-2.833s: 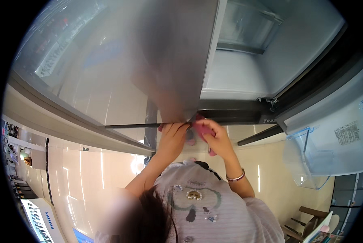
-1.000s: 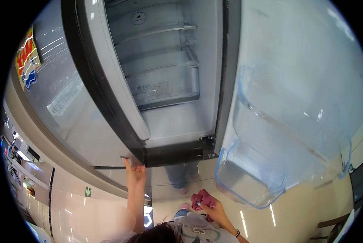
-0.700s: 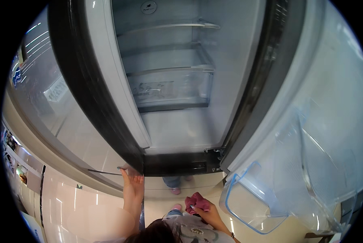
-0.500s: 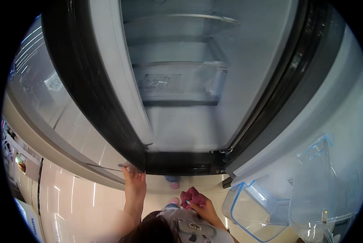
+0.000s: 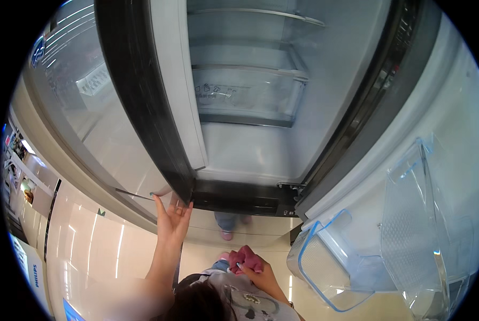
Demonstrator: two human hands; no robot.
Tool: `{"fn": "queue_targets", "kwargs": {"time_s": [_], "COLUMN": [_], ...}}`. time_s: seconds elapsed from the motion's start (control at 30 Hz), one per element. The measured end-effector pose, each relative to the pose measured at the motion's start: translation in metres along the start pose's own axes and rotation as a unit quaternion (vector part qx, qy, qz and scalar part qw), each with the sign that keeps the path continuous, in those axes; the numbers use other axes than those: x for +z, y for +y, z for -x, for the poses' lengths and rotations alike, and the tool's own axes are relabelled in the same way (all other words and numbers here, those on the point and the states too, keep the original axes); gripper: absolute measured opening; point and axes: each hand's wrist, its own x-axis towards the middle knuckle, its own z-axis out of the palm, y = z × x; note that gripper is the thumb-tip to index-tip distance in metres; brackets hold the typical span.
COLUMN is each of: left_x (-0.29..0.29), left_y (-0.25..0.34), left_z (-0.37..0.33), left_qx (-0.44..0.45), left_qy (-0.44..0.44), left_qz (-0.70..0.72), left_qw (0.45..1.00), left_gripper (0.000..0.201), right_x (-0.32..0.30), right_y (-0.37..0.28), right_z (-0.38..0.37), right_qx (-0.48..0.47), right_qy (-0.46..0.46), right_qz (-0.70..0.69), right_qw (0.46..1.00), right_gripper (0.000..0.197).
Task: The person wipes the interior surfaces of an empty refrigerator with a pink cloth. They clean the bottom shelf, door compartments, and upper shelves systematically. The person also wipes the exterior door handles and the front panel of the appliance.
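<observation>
Left hand (image 5: 172, 220) is spread wide at the left fridge door (image 5: 126, 152)'s lower corner, right hand (image 5: 260, 275) clutching pink cloth (image 5: 243, 260)!

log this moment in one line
left hand: at left fridge door, lower corner | right hand: holds pink cloth | right door: open

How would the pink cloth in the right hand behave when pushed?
The pink cloth is probably floppy, being bunched in loose folds. It seems light, as the right hand alone holds it. Its crumpled shape should hardly roll.
</observation>
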Motion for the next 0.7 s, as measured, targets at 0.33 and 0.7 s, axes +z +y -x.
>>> {"fn": "queue_targets", "kwargs": {"time_s": [0.33,0.7], "left_x": [-0.026,-0.054], "left_y": [0.009,0.074], "left_z": [0.025,0.105], "left_qx": [0.011,0.014], "left_qy": [0.120,0.073], "left_qz": [0.007,0.018], "left_qw": [0.993,0.997], "left_gripper": [0.062,0.029], "right_x": [-0.009,0.029], "right_y": [0.005,-0.034], "right_z": [0.014,0.007], "right_qx": [-0.033,-0.040], "right_qy": [0.040,-0.103], "right_qz": [0.064,0.063], "right_qw": [0.997,0.992], "right_gripper": [0.024,0.013]}}
